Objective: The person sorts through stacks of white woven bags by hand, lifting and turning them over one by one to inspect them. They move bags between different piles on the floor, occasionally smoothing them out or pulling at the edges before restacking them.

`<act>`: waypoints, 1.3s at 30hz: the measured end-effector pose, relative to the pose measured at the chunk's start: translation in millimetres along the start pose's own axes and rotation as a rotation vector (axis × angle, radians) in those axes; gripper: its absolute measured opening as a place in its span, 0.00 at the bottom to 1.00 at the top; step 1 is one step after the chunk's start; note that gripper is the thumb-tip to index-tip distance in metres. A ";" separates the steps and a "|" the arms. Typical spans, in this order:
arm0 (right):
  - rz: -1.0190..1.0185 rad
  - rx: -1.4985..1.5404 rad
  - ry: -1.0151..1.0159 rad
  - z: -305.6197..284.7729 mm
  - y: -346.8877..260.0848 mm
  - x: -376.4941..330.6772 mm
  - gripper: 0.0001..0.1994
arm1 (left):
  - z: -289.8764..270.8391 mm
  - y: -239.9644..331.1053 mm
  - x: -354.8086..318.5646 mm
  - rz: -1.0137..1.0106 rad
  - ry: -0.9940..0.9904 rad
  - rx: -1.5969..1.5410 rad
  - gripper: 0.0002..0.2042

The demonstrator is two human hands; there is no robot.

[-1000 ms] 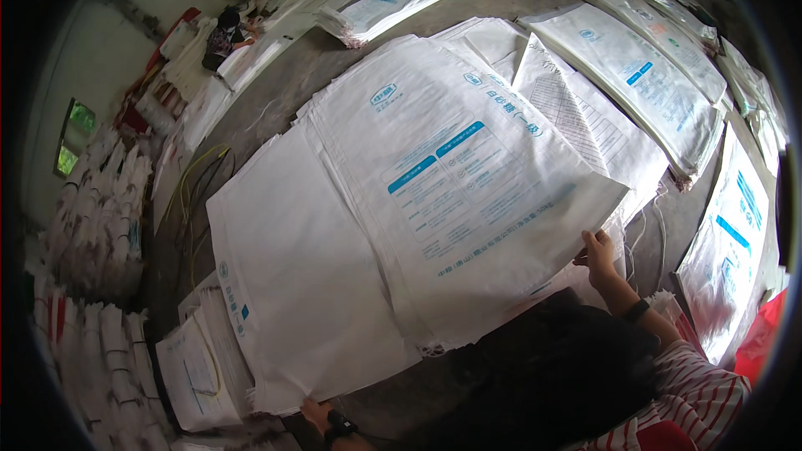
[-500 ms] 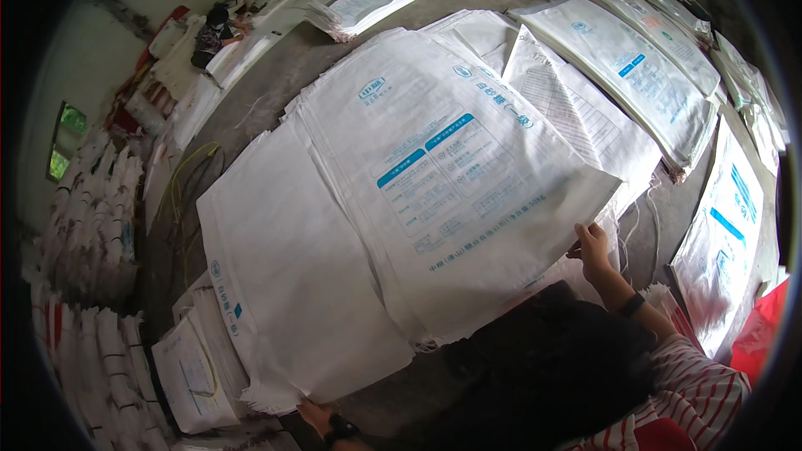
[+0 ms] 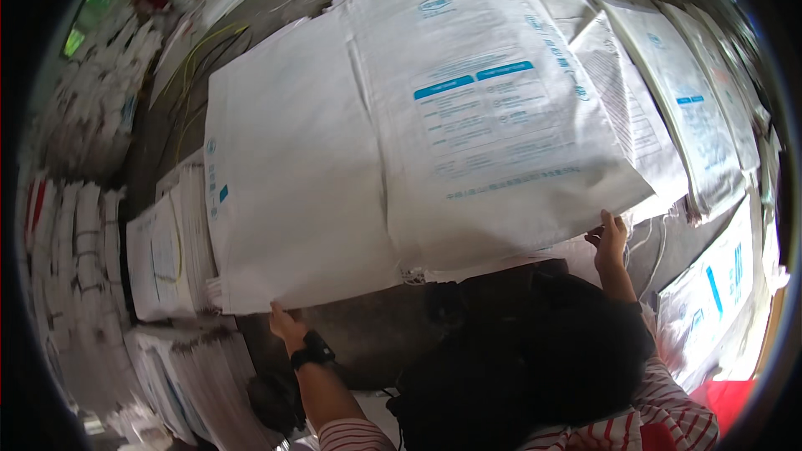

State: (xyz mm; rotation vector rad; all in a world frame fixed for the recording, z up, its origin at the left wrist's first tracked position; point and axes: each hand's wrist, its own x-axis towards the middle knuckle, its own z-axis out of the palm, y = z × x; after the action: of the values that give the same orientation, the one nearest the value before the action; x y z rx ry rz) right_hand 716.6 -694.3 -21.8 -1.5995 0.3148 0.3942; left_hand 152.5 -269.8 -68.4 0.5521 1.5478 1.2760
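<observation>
Two large flat white woven sacks lie side by side on a stack before me. The left sack (image 3: 292, 175) is mostly blank, with small blue print on its left border. Blue panels and lettering cover the right sack (image 3: 493, 138). My left hand (image 3: 288, 326), with a black watch on its wrist, pinches the near edge of the left sack by its left corner. At the right sack's near right corner, my right hand (image 3: 611, 240) has its fingers closed on the edge, which is slightly raised. The sacks' edges hide some fingertips.
Bundled sack stacks (image 3: 79, 259) stand along the left. A yellow cord (image 3: 188, 67) lies on the floor beyond them. More printed sack piles (image 3: 689, 108) lie to the right, with loose strings (image 3: 660, 242) nearby. Something red (image 3: 727, 401) sits at lower right.
The view has tilted and turned, so the sacks sit higher in it. My left hand and forearm show more fully. Both hands stay at the same sack edges.
</observation>
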 end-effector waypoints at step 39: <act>-0.699 -0.735 -0.080 52.8 -85.1 -55.0 0.06 | 222.0 6.1 -281.1 0.571 -1.528 0.988 0.17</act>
State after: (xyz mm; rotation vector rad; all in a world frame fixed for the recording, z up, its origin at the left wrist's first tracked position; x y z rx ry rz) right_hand 700.6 -637.9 76.3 -2.2652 -0.5121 0.0134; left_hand 456.6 -401.4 67.5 2.0643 0.5073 0.0224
